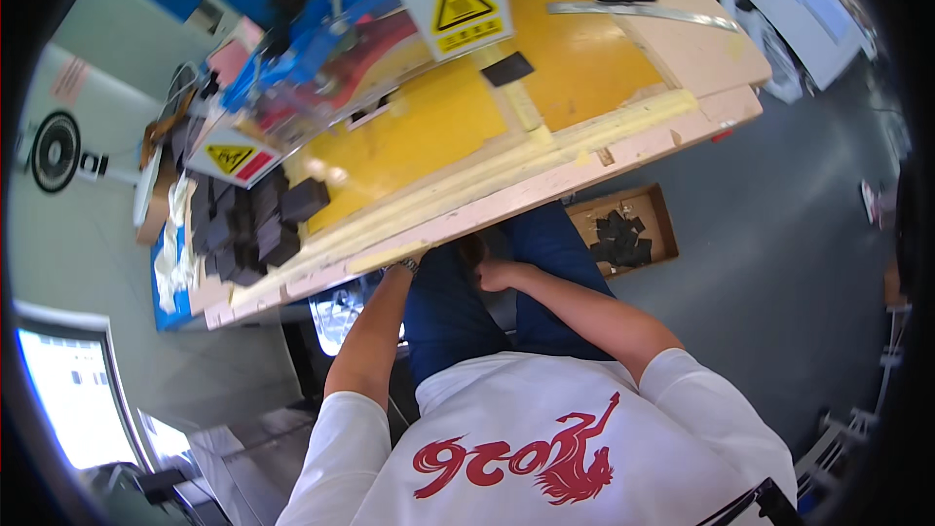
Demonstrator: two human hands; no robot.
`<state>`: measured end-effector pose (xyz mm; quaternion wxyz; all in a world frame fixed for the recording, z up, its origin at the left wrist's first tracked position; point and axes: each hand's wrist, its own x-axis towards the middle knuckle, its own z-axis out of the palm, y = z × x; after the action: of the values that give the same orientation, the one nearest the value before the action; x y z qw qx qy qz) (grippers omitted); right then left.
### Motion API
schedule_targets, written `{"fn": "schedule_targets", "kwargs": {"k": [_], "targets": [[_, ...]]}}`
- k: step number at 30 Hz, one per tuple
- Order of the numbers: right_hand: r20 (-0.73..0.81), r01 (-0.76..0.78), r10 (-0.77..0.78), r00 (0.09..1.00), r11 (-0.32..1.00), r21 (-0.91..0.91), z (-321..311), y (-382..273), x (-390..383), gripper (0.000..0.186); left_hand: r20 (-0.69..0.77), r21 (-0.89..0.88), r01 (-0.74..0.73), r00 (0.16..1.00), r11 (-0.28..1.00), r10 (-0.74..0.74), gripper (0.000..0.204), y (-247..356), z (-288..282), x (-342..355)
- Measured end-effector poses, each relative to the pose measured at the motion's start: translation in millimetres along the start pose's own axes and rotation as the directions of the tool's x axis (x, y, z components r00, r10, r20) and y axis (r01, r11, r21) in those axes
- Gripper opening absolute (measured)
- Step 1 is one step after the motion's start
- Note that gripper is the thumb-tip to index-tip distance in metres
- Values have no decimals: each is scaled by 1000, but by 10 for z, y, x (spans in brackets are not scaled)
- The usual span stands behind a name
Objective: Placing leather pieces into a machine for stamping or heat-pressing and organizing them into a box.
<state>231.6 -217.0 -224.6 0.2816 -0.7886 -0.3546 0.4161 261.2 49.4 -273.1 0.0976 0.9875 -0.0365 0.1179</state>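
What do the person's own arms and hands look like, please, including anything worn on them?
Both arms wear short white sleeves, and the forearms are bare. A metallic-looking band, perhaps a watch or bracelet, circles the left wrist. The right hand shows no glove; the left hand is hidden by the table.

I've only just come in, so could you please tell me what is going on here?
The person's right hand is low between the legs, just below the near edge of the table; whether it holds anything cannot be made out. The left hand is hidden under the table. Dark blocks sit piled on its left end, and an open box of black pieces is below the edge to the right.
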Motion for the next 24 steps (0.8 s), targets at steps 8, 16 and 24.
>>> {"fn": "schedule_targets", "kwargs": {"k": [8,16,24], "targets": [[49,-42,55,997,972,-231,115,325,-10,39,146,349,-34,989,936,-19,50,1758,-1230,-557],[128,7,64,990,872,-489,18,-495,-593,32,277,134,-107,958,985,66,37,2022,-1486,-975],[40,-11,35,999,872,-490,126,-176,-490,33,-304,-7,-92,949,996,86,38,1733,-1912,-706]]}}
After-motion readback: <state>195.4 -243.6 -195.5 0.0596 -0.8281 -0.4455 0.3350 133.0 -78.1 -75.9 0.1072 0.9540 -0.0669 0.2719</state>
